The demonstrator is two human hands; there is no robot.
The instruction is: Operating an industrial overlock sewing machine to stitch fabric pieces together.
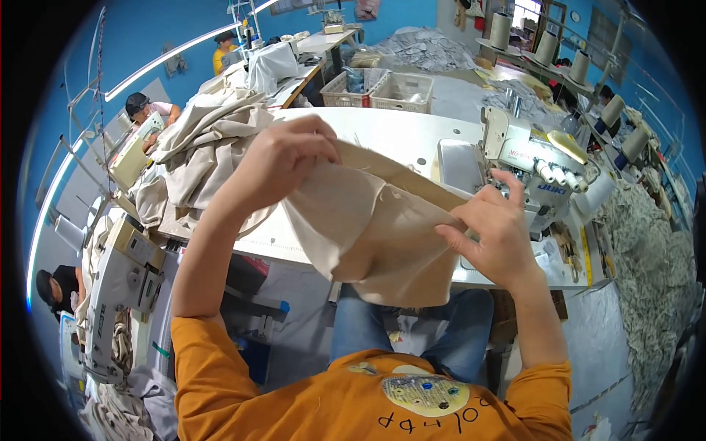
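Observation:
A beige fabric piece (pixel 401 239) with a seam across it hangs between my two hands, above the white table's near edge and my lap. My left hand (pixel 290 154) pinches its upper left corner. At the upper right edge, my right hand (pixel 489 231) grips it between thumb and fingers, the index finger raised. The cloth stands partly open along its top, showing its inner side. Just beyond my right hand sits a white overlock sewing machine (pixel 529 158) with several thread knobs. The fingertips of my left hand are partly hidden.
A heap of beige fabric (pixel 213 147) lies on the table's left. Another sewing machine (pixel 121 294) stands at my left. Plastic crates (pixel 401 92) sit beyond the white table (pixel 353 121). Thread cones (pixel 546 48) line a rack at the back right. Other people work at the left.

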